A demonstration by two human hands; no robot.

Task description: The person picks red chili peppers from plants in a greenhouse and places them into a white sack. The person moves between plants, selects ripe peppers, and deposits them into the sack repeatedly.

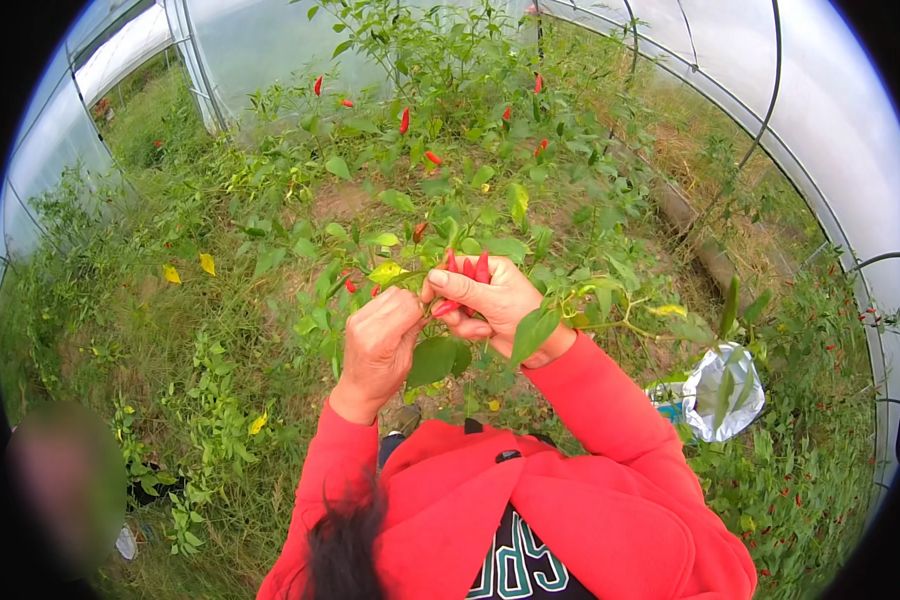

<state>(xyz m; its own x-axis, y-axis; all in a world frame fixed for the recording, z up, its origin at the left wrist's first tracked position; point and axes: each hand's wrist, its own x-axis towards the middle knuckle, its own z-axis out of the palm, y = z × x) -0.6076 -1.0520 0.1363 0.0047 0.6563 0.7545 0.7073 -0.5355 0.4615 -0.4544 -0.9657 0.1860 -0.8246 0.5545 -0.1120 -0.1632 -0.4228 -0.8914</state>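
Note:
Several red chilli peppers (482,268) are bunched in my right hand (506,304), their tips poking up past the thumb. One more red chilli (445,308) lies across the fingertips, pointing left. My left hand (381,341) is closed beside it, its fingertips pinched at a thin green stem close to the right fingers. Just what lies inside that pinch is partly hidden. Leaves of the chilli plant (433,360) hang below and around both hands, and a leafy branch passes over my right wrist.
An open white plastic bag (722,394) stands among the plants at my right. Chilli plants with red fruit (404,120) grow ahead. A long beam-like edging (694,221) runs along the right. Curved plastic greenhouse walls (832,112) enclose the bed. A blurred shape (67,487) is at lower left.

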